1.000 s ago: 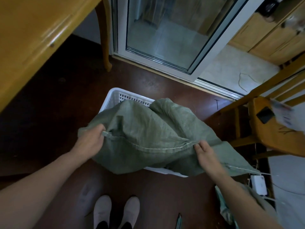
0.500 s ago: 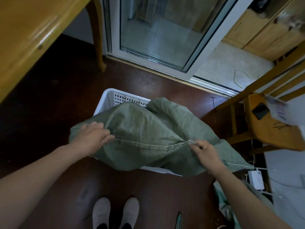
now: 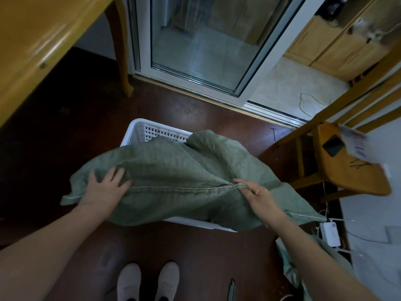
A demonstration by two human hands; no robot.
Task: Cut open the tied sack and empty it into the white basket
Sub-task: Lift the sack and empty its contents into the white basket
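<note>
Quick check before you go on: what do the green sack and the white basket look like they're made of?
Green sack: likely woven plastic sacking, matte; fine weave texture, stiff creases, a pale stitched seam along the edge. White basket: apparently moulded plastic, smooth; its wall is a regular grid of small holes under a rounded rim.
</note>
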